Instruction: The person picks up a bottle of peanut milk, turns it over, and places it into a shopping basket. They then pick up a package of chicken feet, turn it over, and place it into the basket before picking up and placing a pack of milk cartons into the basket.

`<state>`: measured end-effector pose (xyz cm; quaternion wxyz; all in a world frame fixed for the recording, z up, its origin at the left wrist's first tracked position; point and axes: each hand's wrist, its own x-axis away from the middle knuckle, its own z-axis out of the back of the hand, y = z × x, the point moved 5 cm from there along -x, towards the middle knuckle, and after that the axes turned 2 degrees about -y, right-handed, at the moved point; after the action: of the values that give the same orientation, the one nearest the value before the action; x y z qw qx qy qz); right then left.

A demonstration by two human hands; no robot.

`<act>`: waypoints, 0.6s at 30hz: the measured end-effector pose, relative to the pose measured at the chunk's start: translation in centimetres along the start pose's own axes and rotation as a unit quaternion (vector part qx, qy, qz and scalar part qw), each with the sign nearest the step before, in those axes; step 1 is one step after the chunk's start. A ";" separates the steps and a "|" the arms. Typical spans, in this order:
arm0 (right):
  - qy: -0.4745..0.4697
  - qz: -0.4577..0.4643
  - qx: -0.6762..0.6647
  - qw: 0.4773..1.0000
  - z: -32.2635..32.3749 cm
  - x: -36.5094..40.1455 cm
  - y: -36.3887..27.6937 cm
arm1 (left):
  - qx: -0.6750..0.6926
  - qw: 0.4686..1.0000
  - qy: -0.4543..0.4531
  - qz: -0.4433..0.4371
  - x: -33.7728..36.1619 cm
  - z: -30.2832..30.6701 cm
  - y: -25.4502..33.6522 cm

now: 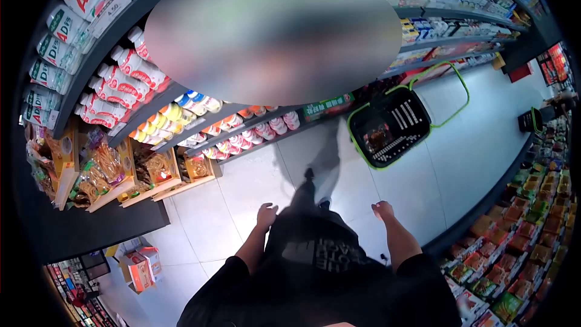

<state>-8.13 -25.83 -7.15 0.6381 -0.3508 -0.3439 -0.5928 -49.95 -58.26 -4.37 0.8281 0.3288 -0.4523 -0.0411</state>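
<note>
My left hand hangs at my side over the pale floor, its fingers loosely curled, with nothing visible in it. On the other side, my right hand also hangs loosely curled and bare. The nearest loose thing is a black shopping basket with a green rim, standing on the floor ahead and to the right. A small reddish-brown packaged item lies inside it. The basket's long green handle extends away to the right. Neither hand touches the basket.
Shelves of white-and-red bottles line the left, above slanted wooden bins of bagged dry goods. Cardboard boxes stand behind left. A display of packaged foods runs along the right. A person is far right. A blurred oval hides the upper middle.
</note>
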 end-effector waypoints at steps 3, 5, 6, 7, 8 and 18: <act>0.125 0.049 -0.007 0.991 3.9 -2.6 -4.1 | -0.046 0.998 -0.045 -0.025 -3.2 -1.8 0.1; 0.099 0.043 0.024 0.994 5.6 -6.4 -7.0 | -0.017 0.998 -0.052 -0.035 -4.0 -2.3 2.4; 0.109 0.041 0.035 0.993 6.0 -9.2 -8.3 | 0.011 0.997 -0.060 -0.037 -4.8 -2.6 3.2; 0.116 0.034 0.049 0.991 5.9 -11.9 -9.0 | 0.025 0.998 -0.049 -0.040 -6.0 -3.0 3.3; 0.128 0.036 0.059 0.989 5.8 -14.8 -9.7 | 0.039 0.998 -0.044 -0.031 -7.3 -3.2 2.8; 0.178 0.098 0.135 0.970 1.9 -33.0 -9.9 | 0.059 0.971 0.056 0.225 -4.1 -1.3 -16.8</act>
<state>-20.03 -7.66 -34.00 0.7856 -0.1822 -0.2655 -0.5283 -47.45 -69.19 -17.59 0.8191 0.2680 -0.4696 0.1915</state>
